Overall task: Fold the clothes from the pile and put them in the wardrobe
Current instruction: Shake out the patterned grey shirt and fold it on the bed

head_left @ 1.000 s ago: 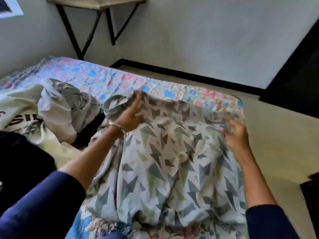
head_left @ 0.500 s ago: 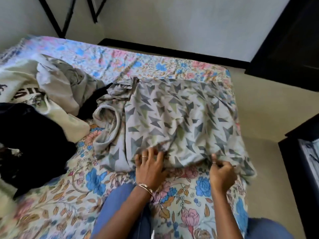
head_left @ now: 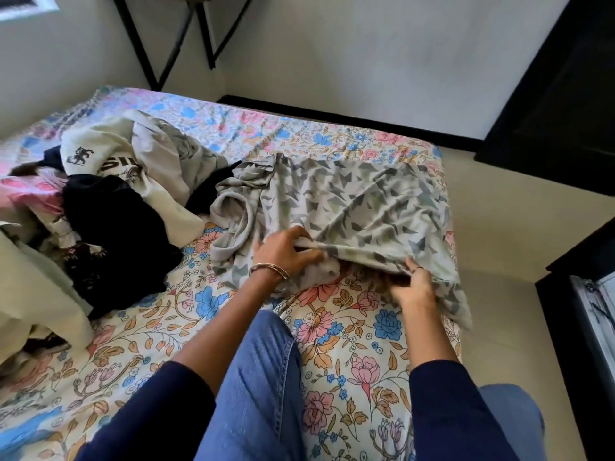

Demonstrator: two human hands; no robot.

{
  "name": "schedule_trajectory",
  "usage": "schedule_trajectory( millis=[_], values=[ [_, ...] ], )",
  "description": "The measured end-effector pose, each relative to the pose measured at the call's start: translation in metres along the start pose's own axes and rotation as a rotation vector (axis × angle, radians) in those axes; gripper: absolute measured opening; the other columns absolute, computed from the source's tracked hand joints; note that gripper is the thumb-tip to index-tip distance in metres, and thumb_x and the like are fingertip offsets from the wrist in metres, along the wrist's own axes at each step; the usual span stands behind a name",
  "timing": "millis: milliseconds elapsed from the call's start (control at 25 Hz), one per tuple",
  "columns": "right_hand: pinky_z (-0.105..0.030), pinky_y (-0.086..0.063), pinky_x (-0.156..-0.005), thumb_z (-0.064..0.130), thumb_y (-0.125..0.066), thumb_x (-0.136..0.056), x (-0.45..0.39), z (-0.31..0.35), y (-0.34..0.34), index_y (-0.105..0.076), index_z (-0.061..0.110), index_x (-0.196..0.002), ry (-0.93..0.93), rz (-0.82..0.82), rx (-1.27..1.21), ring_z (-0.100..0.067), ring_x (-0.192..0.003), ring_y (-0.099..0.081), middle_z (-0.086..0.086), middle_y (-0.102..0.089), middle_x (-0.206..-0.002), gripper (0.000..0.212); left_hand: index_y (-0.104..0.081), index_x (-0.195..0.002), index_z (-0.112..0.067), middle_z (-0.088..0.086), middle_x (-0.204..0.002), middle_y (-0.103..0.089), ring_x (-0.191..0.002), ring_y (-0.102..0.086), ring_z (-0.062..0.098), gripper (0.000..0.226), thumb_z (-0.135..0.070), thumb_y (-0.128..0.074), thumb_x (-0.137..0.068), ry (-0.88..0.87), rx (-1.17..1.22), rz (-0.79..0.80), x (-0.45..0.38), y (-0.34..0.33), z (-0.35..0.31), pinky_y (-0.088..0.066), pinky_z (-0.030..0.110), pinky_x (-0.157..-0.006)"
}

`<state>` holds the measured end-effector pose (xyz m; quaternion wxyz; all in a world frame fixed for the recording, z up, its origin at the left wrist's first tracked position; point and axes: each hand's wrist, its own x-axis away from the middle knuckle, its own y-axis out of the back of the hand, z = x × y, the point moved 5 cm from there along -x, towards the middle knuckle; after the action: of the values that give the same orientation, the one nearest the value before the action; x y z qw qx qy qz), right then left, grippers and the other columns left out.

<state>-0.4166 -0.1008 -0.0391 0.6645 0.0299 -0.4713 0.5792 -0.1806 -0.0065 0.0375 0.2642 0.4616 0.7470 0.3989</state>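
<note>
Gripping garment [head_left: 349,201] hem, both hands near bed [head_left: 233,327] edge

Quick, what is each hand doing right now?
Left hand: grips the near hem of the patterned shirt, fingers curled on the cloth.
Right hand: holds the same hem, lifting it off the bed.

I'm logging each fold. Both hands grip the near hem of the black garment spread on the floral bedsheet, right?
Not the black one. The head view shows the left hand and right hand gripping the near hem of the grey triangle-print garment on the floral bedsheet.
</note>
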Motion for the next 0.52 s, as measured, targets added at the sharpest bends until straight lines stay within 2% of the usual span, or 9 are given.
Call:
schedule_trajectory(
  millis=[40,120,240,280,320,360,440,480,520],
  values=[
    [-0.049,-0.043,-0.106,0.031,-0.074,-0.081,0.009,0.013,-0.004,-0.054,0.021,-0.104,0.060,-0.011,-0.069,-0.027,-0.120,-0.053,-0.007,-0.054,-0.133,0.032,-0.062,-0.107,-0.032,-0.007,-0.095,-0.063,-0.096,-0.058,0.016,0.032,-0.051,-0.065,-0.082,-0.022,-0.239,-0.031,0.000,0.008,0.004,-0.035,0.042,-0.096],
    [-0.048,-0.044,-0.104,0.008,-0.062,-0.088,0.021,0.044,-0.008,-0.056,0.017,-0.102,0.196,-0.066,-0.206,-0.022,-0.111,-0.056,-0.003,-0.060,-0.120,0.018,-0.059,-0.120,-0.030,0.007,-0.111,-0.061,-0.109,-0.055,0.030,0.030,-0.031,-0.060,-0.090,-0.017,-0.503,-0.201,0.004,0.029,0.019,-0.036,0.052,-0.097],
    [-0.046,-0.048,-0.099,-0.010,-0.047,-0.088,0.026,0.078,-0.001,-0.062,0.012,-0.084,0.434,-0.122,-0.160,-0.017,-0.091,-0.060,-0.003,-0.066,-0.098,0.026,-0.062,-0.116,-0.020,0.020,-0.111,-0.056,-0.101,-0.054,0.041,0.034,-0.007,-0.059,-0.085,0.139,-0.497,-0.587,0.017,0.072,0.063,-0.043,0.056,-0.082],
    [-0.049,-0.047,-0.101,-0.012,-0.046,-0.087,0.025,0.081,0.005,-0.063,0.013,-0.081,0.483,-0.159,-0.131,-0.018,-0.091,-0.061,-0.005,-0.068,-0.101,0.031,-0.062,-0.115,-0.019,0.021,-0.110,-0.055,-0.102,-0.053,0.041,0.032,-0.006,-0.056,-0.087,0.236,-0.470,-0.622,0.021,0.085,0.085,-0.041,0.056,-0.084],
    [-0.050,-0.045,-0.103,-0.011,-0.048,-0.087,0.023,0.077,0.015,-0.063,0.015,-0.083,0.461,-0.215,-0.080,-0.020,-0.097,-0.061,-0.008,-0.067,-0.111,0.030,-0.063,-0.115,-0.019,0.020,-0.112,-0.056,-0.106,-0.051,0.041,0.030,-0.008,-0.052,-0.089,0.354,-0.433,-0.594,0.027,0.094,0.107,-0.038,0.056,-0.089],
    [-0.050,-0.044,-0.105,-0.007,-0.053,-0.087,0.022,0.071,0.025,-0.060,0.017,-0.087,0.397,-0.249,-0.051,-0.022,-0.106,-0.059,-0.007,-0.063,-0.120,0.025,-0.065,-0.114,-0.021,0.018,-0.115,-0.056,-0.112,-0.048,0.039,0.029,-0.011,-0.049,-0.092,0.479,-0.438,-0.501,0.032,0.099,0.126,-0.034,0.057,-0.095],
    [-0.045,-0.042,-0.107,0.005,-0.066,-0.084,0.017,0.053,0.043,-0.052,0.020,-0.089,0.219,-0.305,0.036,-0.024,-0.116,-0.052,-0.003,-0.054,-0.127,0.021,-0.060,-0.121,-0.029,0.014,-0.127,-0.052,-0.125,-0.039,0.037,0.034,-0.015,-0.046,-0.094,0.600,-0.606,-0.217,0.040,0.094,0.150,-0.022,0.063,-0.105],
    [-0.044,-0.042,-0.106,0.010,-0.071,-0.082,0.015,0.044,0.047,-0.050,0.021,-0.088,0.142,-0.290,0.063,-0.024,-0.116,-0.051,0.000,-0.053,-0.126,0.024,-0.052,-0.130,-0.034,0.012,-0.134,-0.047,-0.130,-0.035,0.037,0.040,-0.019,-0.048,-0.094,0.570,-0.675,-0.031,0.043,0.085,0.152,-0.017,0.066,-0.107],
    [-0.045,-0.044,-0.104,0.010,-0.072,-0.080,0.010,0.037,0.051,-0.050,0.021,-0.089,0.106,-0.269,0.050,-0.023,-0.114,-0.054,0.001,-0.054,-0.125,0.026,-0.040,-0.139,-0.038,0.011,-0.141,-0.041,-0.133,-0.033,0.036,0.051,-0.023,-0.054,-0.091,0.461,-0.699,0.168,0.042,0.072,0.148,-0.017,0.066,-0.109]
  ],
)
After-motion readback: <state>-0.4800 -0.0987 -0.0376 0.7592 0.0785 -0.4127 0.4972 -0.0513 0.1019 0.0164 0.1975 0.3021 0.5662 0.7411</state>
